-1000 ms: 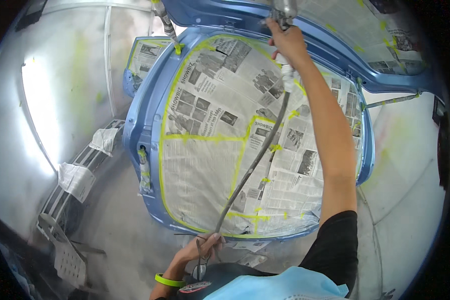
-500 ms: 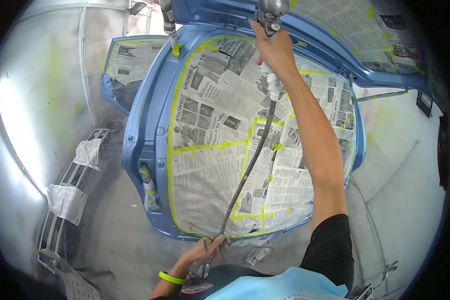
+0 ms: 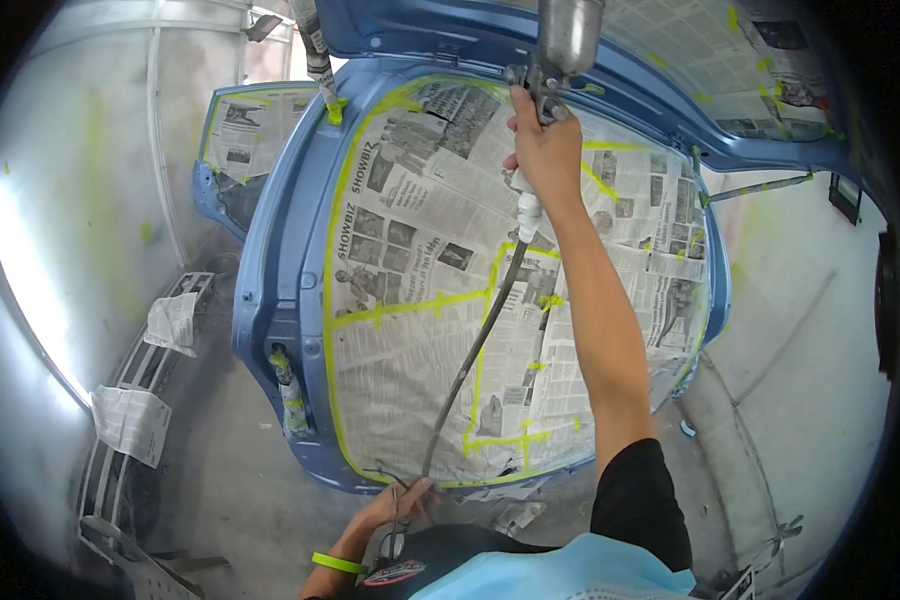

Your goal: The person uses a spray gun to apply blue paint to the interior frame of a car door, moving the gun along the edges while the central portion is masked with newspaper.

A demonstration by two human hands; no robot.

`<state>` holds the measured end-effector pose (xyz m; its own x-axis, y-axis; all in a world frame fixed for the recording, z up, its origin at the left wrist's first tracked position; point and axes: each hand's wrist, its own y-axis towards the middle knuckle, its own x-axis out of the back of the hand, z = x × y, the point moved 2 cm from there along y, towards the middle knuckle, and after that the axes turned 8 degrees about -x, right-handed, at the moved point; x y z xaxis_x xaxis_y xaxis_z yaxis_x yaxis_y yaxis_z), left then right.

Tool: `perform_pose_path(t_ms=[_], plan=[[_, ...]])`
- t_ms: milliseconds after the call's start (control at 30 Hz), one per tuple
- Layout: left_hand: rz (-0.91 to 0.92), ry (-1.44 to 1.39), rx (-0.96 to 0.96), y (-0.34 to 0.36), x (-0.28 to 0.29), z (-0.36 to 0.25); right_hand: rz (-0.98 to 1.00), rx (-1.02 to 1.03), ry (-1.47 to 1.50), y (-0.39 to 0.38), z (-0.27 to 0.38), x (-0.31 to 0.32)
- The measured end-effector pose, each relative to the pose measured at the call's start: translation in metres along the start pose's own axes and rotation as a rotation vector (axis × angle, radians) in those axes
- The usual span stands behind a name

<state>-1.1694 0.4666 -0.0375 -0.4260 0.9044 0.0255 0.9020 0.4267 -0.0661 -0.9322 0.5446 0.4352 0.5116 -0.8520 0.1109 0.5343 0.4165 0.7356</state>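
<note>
My right hand (image 3: 550, 155) is raised and wrapped round the grip of a spray gun (image 3: 547, 85), its metal cup (image 3: 572, 35) uppermost near the top edge of the view. White wrapping (image 3: 528, 213) covers the lower end of the grip. From there a dark air hose (image 3: 475, 355) runs down to my left hand (image 3: 395, 505), whose fingers close round it low in front of my body. Behind the gun stands the blue car body (image 3: 300, 235), its rear opening masked with newspaper (image 3: 400, 365) and yellow-green tape. The trigger is mostly hidden by my fingers.
The blue raised tailgate (image 3: 760, 150) arches over the top right, held by a strut (image 3: 760, 190). An open door (image 3: 210, 165) juts out at left. A rack (image 3: 120, 450) draped with newspaper stands along the left wall. Another hose (image 3: 750, 440) lies at right.
My right hand and the spray gun have moved slightly down, and the gun now stands in front of the opening's top edge. My left hand has shifted a little left with the hose.
</note>
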Motion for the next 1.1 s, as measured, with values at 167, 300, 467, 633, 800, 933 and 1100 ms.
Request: perform_pose_path(t_ms=[167,300,467,633,800,933,1100], plan=[[0.0,0.053,0.014,-0.001,0.008,0.007,0.064,-0.07,0.183,-0.013,-0.006,0.004],[-0.025,0.025,0.037,-0.004,0.008,0.01,0.208,-0.045,0.381,-0.026,-0.002,0.002],[-0.004,0.032,0.034,-0.002,0.007,0.005,0.07,-0.044,0.291,-0.022,-0.014,0.018],[0.024,-0.037,0.04,-0.002,0.008,0.009,-0.083,-0.128,0.326,-0.014,-0.017,0.053],[0.033,0.038,0.003,0.002,0.007,0.004,0.093,-0.082,0.517,-0.022,0.027,0.046],[0.029,0.087,0.067,0.013,0.002,0.0,0.181,0.033,0.612,-0.028,0.053,0.05],[-0.034,0.12,-0.026,0.009,0.0,0.019,0.153,-0.117,0.633,-0.011,0.039,0.044]])
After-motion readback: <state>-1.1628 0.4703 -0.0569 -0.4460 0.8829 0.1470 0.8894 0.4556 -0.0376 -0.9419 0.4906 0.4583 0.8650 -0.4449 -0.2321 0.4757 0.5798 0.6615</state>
